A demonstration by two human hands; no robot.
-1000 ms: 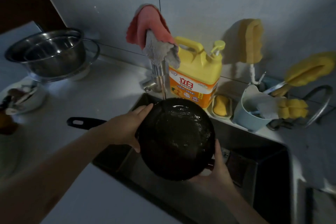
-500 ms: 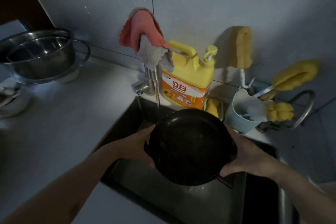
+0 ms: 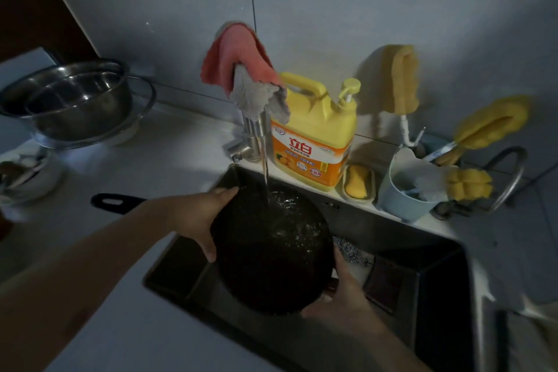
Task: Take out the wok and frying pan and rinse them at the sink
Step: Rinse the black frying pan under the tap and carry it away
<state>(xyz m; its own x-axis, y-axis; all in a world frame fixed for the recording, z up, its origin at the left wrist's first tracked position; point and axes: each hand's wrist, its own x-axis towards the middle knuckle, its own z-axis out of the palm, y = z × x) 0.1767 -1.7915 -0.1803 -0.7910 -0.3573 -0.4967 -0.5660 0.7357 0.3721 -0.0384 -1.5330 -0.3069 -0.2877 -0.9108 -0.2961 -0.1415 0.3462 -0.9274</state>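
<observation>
1. I hold the wok [image 3: 270, 254] over the sink [image 3: 428, 290], tipped so its dark inside faces up toward me.
2. My left hand [image 3: 196, 217] grips the wok's left rim, fingers curled over the edge and thumb lower down the side.
3. My right hand [image 3: 344, 296] clasps the wok at its lower right, where a bit of handle shows by the palm.
4. Water [image 3: 266, 172] runs from the tap [image 3: 255, 133] in a thin stream and lands in the far part of the wok, splashing there.
5. A pink cloth [image 3: 238, 60] and a grey cloth [image 3: 256, 96] hang over the top of the tap.
6. A black pan handle [image 3: 116, 202] lies on the worktop [image 3: 126, 166] left of the sink, behind my left forearm; the pan itself is hidden, so I cannot tell which pan it is.
7. A yellow soap jug [image 3: 314, 136] stands at the back edge of the sink, just right of the tap.
8. Beside it sits a small dish [image 3: 359, 183] with a yellow sponge, then a blue cup [image 3: 401, 199] holding brushes.
9. A steel scourer [image 3: 351, 251] lies in the sink just past the wok's right rim.
10. Steel bowls [image 3: 69, 103] are stacked at the worktop's back left corner.
</observation>
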